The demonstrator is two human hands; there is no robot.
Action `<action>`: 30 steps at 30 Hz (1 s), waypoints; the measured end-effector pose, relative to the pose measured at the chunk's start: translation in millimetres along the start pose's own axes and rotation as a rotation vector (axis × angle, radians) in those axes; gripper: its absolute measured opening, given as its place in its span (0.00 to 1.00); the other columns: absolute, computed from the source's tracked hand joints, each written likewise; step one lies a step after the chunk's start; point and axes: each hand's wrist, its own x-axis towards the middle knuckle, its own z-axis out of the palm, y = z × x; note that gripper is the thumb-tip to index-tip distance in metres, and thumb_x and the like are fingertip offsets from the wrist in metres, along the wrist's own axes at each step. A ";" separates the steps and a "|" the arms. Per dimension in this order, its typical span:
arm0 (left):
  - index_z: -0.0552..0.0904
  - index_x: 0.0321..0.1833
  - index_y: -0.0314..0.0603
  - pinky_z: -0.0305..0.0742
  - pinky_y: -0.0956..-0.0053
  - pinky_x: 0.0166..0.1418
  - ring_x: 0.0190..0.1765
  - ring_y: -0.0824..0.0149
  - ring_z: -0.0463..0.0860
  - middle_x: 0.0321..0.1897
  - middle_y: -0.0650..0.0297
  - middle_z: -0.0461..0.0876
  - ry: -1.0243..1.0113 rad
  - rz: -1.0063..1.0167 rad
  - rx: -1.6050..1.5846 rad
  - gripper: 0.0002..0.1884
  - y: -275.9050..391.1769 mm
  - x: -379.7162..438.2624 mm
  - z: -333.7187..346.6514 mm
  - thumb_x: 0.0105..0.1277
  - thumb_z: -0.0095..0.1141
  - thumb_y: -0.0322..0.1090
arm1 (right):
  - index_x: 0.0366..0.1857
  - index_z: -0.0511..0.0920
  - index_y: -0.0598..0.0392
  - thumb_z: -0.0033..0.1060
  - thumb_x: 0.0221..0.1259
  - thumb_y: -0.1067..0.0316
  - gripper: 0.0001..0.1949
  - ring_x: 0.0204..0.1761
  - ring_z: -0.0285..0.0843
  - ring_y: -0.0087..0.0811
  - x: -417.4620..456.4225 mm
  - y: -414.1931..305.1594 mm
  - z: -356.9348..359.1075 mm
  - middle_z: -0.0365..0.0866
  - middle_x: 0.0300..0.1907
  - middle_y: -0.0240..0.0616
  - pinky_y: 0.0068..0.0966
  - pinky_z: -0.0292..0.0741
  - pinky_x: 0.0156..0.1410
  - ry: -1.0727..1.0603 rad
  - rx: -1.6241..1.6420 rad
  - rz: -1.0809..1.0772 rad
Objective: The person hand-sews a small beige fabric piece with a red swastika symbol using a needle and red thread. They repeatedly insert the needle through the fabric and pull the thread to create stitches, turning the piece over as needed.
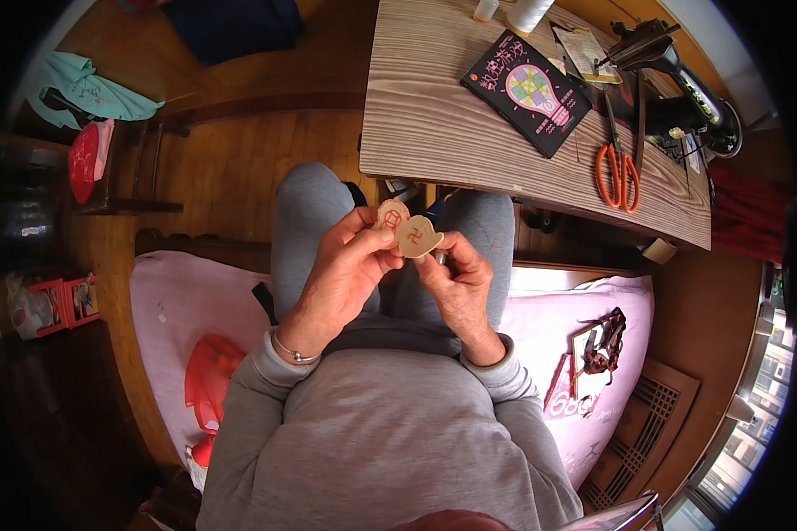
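Between my hands, above my knees, is a pale, flat, lobed piece with red markings, perhaps cloth or padding. A second rounded lobe with a red ring-shaped mark lies at its left; whether the two are joined I cannot tell. My left hand pinches the left lobe between thumb and fingers. At the lower right edge, my right hand grips the right part by its rim. A small shiny object shows at the right fingers, too small to name.
A wood-grain table stands ahead on the right. On it are a black book, orange-handled scissors, a white thread spool and a black sewing machine. A red plastic bag lies on the pink-covered seat.
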 end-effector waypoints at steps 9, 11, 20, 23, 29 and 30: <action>0.77 0.58 0.35 0.80 0.71 0.53 0.46 0.71 0.81 0.50 0.60 0.83 0.029 0.051 -0.029 0.14 -2.1 -0.3 -3.0 0.74 0.60 0.32 | 0.50 0.84 0.58 0.71 0.70 0.75 0.09 0.32 0.71 0.07 -2.3 2.0 -1.5 0.88 0.40 0.27 0.08 0.67 0.33 0.030 0.017 0.034; 0.77 0.58 0.35 0.80 0.72 0.53 0.46 0.72 0.81 0.50 0.60 0.83 0.009 0.046 -0.031 0.14 -1.4 -0.9 -3.8 0.74 0.60 0.32 | 0.49 0.84 0.59 0.72 0.70 0.74 0.09 0.33 0.73 0.09 -1.7 4.5 -2.7 0.88 0.40 0.28 0.10 0.69 0.34 0.020 -0.015 0.007; 0.77 0.57 0.36 0.77 0.73 0.50 0.45 0.73 0.80 0.48 0.63 0.83 0.005 0.041 0.096 0.13 2.0 -6.0 4.0 0.74 0.59 0.31 | 0.47 0.85 0.61 0.69 0.73 0.72 0.06 0.34 0.76 0.14 0.7 9.3 -2.7 0.86 0.37 0.27 0.14 0.72 0.37 0.056 -0.066 -0.072; 0.77 0.57 0.36 0.75 0.73 0.47 0.43 0.74 0.79 0.47 0.63 0.83 -0.022 0.068 0.137 0.12 0.5 -5.5 3.2 0.74 0.58 0.29 | 0.48 0.85 0.60 0.68 0.74 0.71 0.06 0.30 0.73 0.12 0.1 7.1 -3.0 0.84 0.34 0.25 0.13 0.69 0.33 0.057 0.024 -0.009; 0.76 0.54 0.36 0.74 0.72 0.45 0.41 0.74 0.77 0.44 0.63 0.82 -0.043 0.039 0.068 0.10 -0.6 -5.5 4.0 0.73 0.57 0.27 | 0.49 0.84 0.58 0.66 0.75 0.69 0.06 0.26 0.68 0.09 0.3 3.4 -2.4 0.80 0.30 0.22 0.12 0.64 0.29 0.046 0.086 0.050; 0.76 0.54 0.36 0.74 0.72 0.45 0.40 0.73 0.77 0.43 0.63 0.82 -0.046 0.024 0.053 0.10 0.3 -5.6 4.9 0.73 0.57 0.27 | 0.49 0.84 0.58 0.66 0.75 0.69 0.07 0.26 0.68 0.10 0.8 3.2 -2.6 0.80 0.30 0.22 0.12 0.64 0.29 0.045 0.087 0.060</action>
